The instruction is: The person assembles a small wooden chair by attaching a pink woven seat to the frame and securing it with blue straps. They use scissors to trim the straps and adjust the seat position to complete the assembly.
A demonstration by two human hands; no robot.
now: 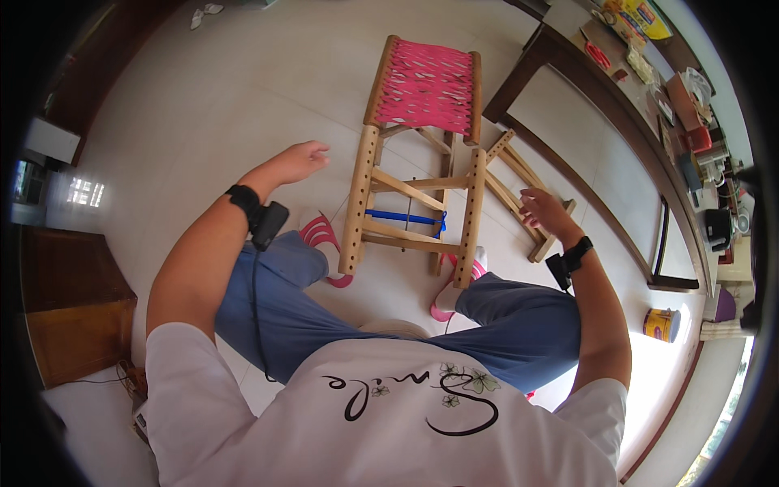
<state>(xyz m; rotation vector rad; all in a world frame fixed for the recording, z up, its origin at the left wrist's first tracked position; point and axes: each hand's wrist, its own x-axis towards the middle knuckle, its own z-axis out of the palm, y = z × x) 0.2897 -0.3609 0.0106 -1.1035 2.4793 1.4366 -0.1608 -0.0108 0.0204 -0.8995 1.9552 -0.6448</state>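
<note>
A folding wooden stool frame (359, 207) stands on the floor between my feet. Its far half carries a seat of woven pink cord (426, 85); the near half shows two bare rails with rows of holes. A metal rod and a blue strap (401, 217) cross between the legs. My left hand (304, 162) hovers left of the frame, fingers slightly curled, holding nothing. My right hand (541, 210) is to the right of the frame, fingers loosely apart, above a second, unwoven wooden frame (508, 185) lying on the floor. Neither hand appears to touch a frame.
At the right is a long, dark-edged table (593, 91) bearing red-handled scissors (596, 55), a yellow package (639, 18) and boxes. A yellow and purple tub (661, 325) stands on the floor. A brown wooden cabinet (79, 304) is at the left. Wrist-worn devices trail cables.
</note>
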